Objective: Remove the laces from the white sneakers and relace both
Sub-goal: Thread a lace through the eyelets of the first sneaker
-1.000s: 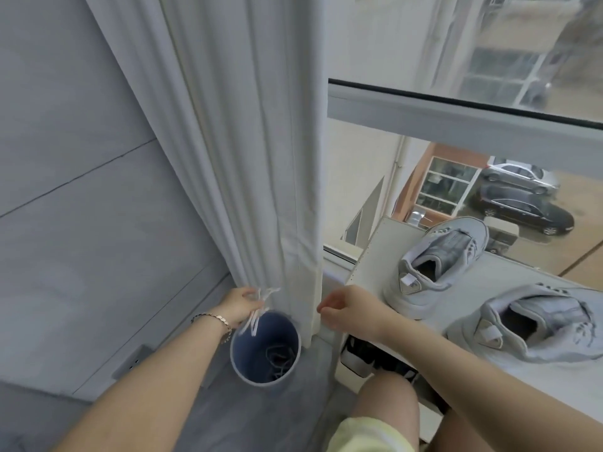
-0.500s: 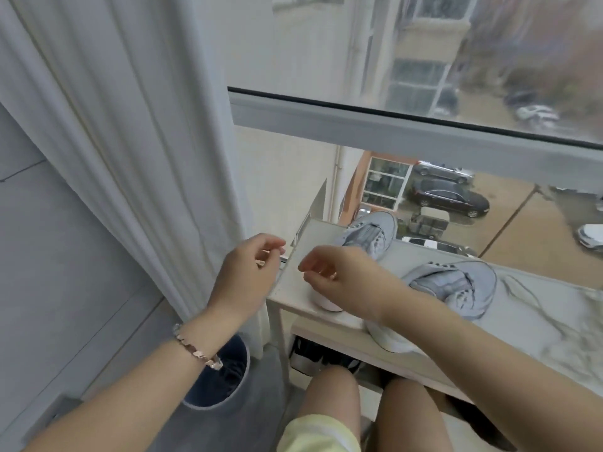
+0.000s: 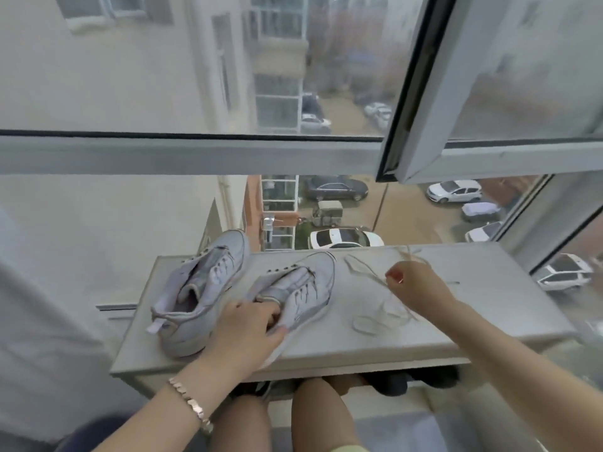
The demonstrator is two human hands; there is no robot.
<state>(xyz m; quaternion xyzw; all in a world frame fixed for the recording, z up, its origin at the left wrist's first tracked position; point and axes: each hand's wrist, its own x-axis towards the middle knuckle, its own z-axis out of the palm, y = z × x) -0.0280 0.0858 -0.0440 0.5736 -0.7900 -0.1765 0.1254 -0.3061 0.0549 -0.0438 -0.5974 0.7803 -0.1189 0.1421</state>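
Observation:
Two white sneakers without laces stand side by side on a pale table [image 3: 483, 308] by the window. The left sneaker [image 3: 199, 288] is untouched. My left hand [image 3: 244, 334] grips the heel end of the right sneaker [image 3: 306, 288], fingers curled over its collar. To the right of the shoes a loose white lace [image 3: 375, 318] lies in loops on the tabletop. My right hand [image 3: 414, 285] is over that lace with fingers curled, pinching a strand of it.
A low window frame [image 3: 195, 154] runs behind the table, with an open sash [image 3: 421, 93] at upper right. A white curtain [image 3: 19, 288] hangs at the left. Dark shoes [image 3: 391, 383] sit on a shelf under the tabletop, above my knees.
The view swung right from the blue bin and curtain to the table. My left hand went from the bin to the right sneaker's heel. My right hand reached across to the lace.

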